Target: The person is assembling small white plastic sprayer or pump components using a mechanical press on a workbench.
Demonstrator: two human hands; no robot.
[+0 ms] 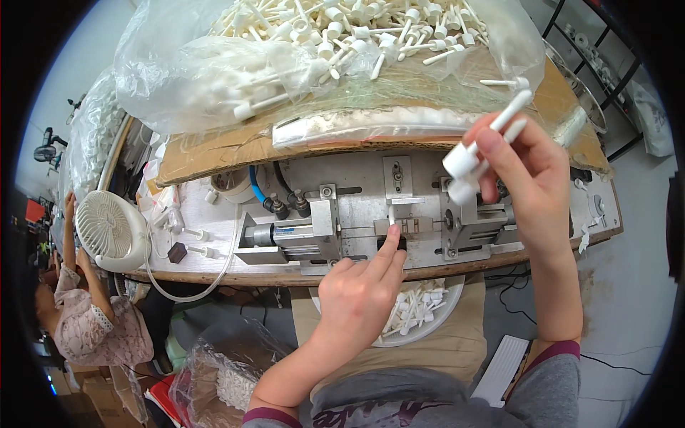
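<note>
My left hand (357, 289) reaches in from below with its index finger stretched out. That fingertip touches a small white stick piece (392, 212) at the metal jig (421, 226) in the middle of the bench. Raised at the right, my right hand (536, 178) pinches a pair of white plastic sticks with round caps (458, 161), caps pointing down and left. On the jig's left lies a pneumatic cylinder (294, 232) in a metal mount. A second metal block with a cylinder (479, 232) faces it, partly below my right hand.
A heap of capped sticks (342, 28) lies on plastic film and cardboard (207, 158) behind the jig. Below the bench edge, a white bowl (451, 303) holds more pieces. A white fan (108, 230) stands at left, near a hose (193, 298) and another person (107, 321).
</note>
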